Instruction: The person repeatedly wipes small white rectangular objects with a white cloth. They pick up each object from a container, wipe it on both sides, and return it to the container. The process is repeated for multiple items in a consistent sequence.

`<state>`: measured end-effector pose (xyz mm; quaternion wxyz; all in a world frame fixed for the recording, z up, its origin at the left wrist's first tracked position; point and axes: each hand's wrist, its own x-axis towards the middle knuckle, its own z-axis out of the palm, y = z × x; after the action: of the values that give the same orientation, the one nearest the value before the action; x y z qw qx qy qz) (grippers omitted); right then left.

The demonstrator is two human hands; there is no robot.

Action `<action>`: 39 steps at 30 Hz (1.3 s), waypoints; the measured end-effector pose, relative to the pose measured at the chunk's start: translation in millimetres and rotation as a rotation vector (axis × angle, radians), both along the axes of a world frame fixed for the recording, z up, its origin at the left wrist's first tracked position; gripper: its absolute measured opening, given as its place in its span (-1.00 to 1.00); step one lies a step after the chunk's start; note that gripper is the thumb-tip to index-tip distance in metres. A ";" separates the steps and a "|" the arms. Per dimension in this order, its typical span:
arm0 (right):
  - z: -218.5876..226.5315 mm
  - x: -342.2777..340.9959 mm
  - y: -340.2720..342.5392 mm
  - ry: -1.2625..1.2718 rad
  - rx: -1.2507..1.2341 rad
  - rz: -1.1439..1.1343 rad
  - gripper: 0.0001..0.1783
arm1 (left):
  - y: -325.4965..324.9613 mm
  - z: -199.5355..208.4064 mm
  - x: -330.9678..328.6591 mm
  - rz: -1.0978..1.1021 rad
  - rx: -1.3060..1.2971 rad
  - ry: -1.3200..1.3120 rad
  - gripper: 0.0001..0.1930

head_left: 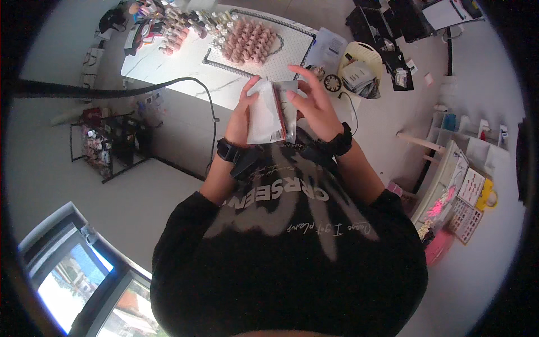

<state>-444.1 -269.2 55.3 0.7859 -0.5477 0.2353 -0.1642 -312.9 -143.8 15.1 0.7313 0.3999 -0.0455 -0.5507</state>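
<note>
In front of my chest I hold a white paper-like packet (264,115) beside a clear plastic pouch (290,121); a thin reddish-brown strip (279,106) runs upright between them. My left hand (240,119) is closed on the white packet's left edge, thumb in front. On the other side, my right hand (319,109) grips the pouch with its thumb laid over the front. Its index finger stretches up and away, while the lower fingers are partly hidden behind the pouch. What lies inside the pouch is too blurred to make out.
Beyond my hands stands a white marbled table (163,70). On it a dark-edged white mat (295,48) bears rows of small pink pieces (250,42). A cream basket (373,56) of packets and a round black disc (332,83) sit to the right. A black cable (210,95) hangs left.
</note>
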 end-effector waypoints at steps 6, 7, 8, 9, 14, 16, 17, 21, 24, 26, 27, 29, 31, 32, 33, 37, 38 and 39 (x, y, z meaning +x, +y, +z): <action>-5.0 -1.0 3.0 -0.045 -0.228 -0.007 -0.59 | -2.6 4.5 -4.8 -0.110 0.014 -0.082 -0.54; -5.1 -0.8 2.2 -0.040 -0.228 0.007 -0.60 | -3.8 3.6 -6.7 -0.122 0.015 -0.103 -0.54; -4.7 0.0 0.6 -0.036 -0.229 0.020 -0.60 | -6.0 4.3 -8.9 -0.113 0.007 -0.095 -0.54; -3.6 0.2 -0.6 -0.030 -0.228 0.033 -0.61 | -8.8 5.8 -11.6 -0.104 0.000 -0.085 -0.54; 3.2 0.2 0.7 -0.136 -0.141 0.095 -0.61 | -11.7 6.2 -13.2 -0.141 -0.067 0.004 -0.51; 1.2 0.0 0.7 -0.164 -0.117 0.115 -0.60 | -9.2 3.5 -12.1 -0.169 -0.057 0.072 -0.49; 1.4 0.2 0.9 -0.179 -0.121 0.118 -0.60 | -8.4 3.4 -11.7 -0.182 -0.055 0.037 -0.48; 2.3 3.4 2.5 -0.215 -0.108 0.109 -0.61 | -10.3 10.5 -12.7 -0.157 -0.035 -0.058 -0.47; 2.9 1.9 -1.5 -0.138 -0.117 0.139 -0.66 | -7.9 1.2 -11.2 -0.172 -0.038 0.059 -0.46; 4.8 4.9 -3.9 -0.136 -0.127 0.108 -0.69 | -7.4 -7.2 -9.2 -0.223 -0.041 0.126 -0.46; 4.2 6.3 -4.4 -0.134 -0.134 0.092 -0.70 | -9.4 -9.1 -8.8 -0.256 -0.043 0.131 -0.46; 1.5 7.3 -4.6 -0.109 -0.122 0.103 -0.69 | -9.1 -7.5 -8.4 -0.284 -0.030 0.126 -0.47; -0.7 8.0 -6.3 -0.090 -0.125 0.091 -0.67 | -10.7 9.4 -9.0 -0.287 0.002 0.111 -0.47; -2.6 9.4 -6.6 -0.085 -0.133 0.080 -0.66 | -11.4 12.6 -9.1 -0.290 -0.001 0.142 -0.48; -4.8 9.4 -8.2 -0.079 -0.148 0.063 -0.64 | -15.0 14.1 -10.0 -0.298 -0.009 0.173 -0.48; -9.5 11.4 -5.2 -0.016 -0.191 0.059 -0.49 | -17.7 8.3 -7.9 -0.348 -0.021 0.012 -0.49; -9.7 11.6 -6.2 -0.004 -0.234 0.070 -0.48 | -16.8 -1.1 -5.8 -0.368 -0.028 0.000 -0.48; -10.1 11.7 -7.6 0.006 -0.273 0.083 -0.47 | -16.4 -4.6 -5.9 -0.307 -0.040 -0.001 -0.47</action>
<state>-432.5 -276.7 45.2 0.7093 -0.6595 0.1904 -0.1603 -318.8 -160.3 10.5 0.6462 0.3739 -0.1174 -0.6548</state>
